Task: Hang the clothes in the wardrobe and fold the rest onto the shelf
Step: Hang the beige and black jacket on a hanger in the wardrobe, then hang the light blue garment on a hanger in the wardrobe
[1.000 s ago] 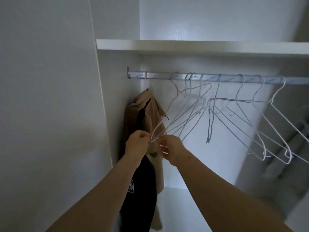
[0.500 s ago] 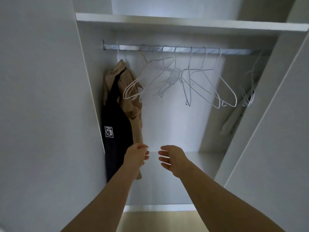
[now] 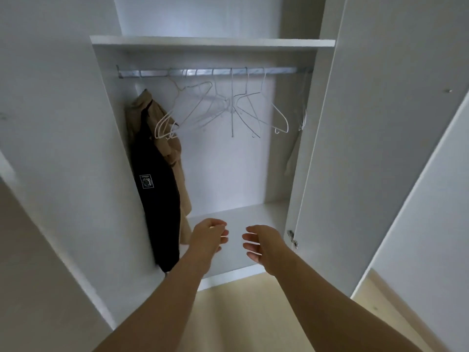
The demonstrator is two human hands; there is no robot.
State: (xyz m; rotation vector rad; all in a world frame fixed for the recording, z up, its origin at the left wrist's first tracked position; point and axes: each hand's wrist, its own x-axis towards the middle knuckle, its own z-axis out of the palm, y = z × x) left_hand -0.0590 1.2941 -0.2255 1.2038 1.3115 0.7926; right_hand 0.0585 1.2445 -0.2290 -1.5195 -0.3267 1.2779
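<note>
Facing the open wardrobe [image 3: 109, 138], white inside, one door [image 3: 380, 148] swung out at right. The top shelf [image 3: 213, 44] spans above the metal rail [image 3: 279, 71]. At the rail's left end a long black garment [image 3: 157, 199] hangs against the side wall, with a beige garment [image 3: 144, 104] just behind it, touching. White wire hangers [image 3: 193, 110] bunch along mid-rail, tilted and tangled. Low, in front of the wardrobe floor, my left grip [image 3: 209, 236] and right grip [image 3: 264, 243] hover near each other, fingers loosely curled, both holding nothing.
</note>
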